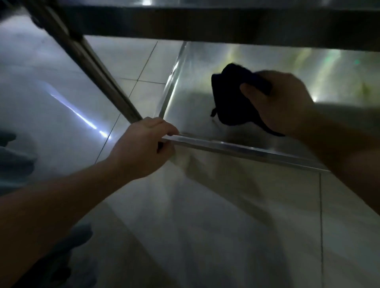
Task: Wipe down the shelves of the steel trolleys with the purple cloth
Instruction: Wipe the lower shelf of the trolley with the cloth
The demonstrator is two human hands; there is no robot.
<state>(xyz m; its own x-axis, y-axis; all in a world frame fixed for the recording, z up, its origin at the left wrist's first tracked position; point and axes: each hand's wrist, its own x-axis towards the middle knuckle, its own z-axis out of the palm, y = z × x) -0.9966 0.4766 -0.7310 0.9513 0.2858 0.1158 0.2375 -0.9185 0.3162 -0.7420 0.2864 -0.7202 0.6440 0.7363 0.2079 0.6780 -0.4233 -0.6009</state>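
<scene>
Pale glossy floor tiles (205,226) nearest, dim light, grout lines (320,226) running away from camera, blurred shadows across them. Two bare forearms reaching in from bottom left and right edge. Something blue-grey and blurred at far left edge (12,156), cannot tell what.

Left hand (141,146) at near left corner of lowest steel shelf (195,98), fingers curled over raised front rim (246,150), thumb under it, gripping the edge. Just behind that hand, steel trolley upright post (92,61) slanting up to top left of frame, meeting shelf corner.

Right hand (281,100) further in, above shelf surface, fingers and thumb curled round purple cloth (230,96). Cloth bunched, looks near black in low light, hanging down from the grip with lower end at or just above the steel; contact not certain because of motion blur. A loose corner of cloth trailing under the palm towards front rim. Cloth sits roughly mid-shelf, well apart from left hand.

Shelf brushed steel, shallow raised lip on left side (174,72) and front, yellowish-green reflections (236,55) streaked across far part. Dark shadow on steel below cloth.

Beyond left lip, more floor tiles (133,61) visible between post and shelf. Bright streak of reflected light (82,119) on floor at left.

Farthest, across top of frame, dark underside and front edge of upper trolley shelf (226,24), overhanging lower one, small light glint on top surface (146,2).
</scene>
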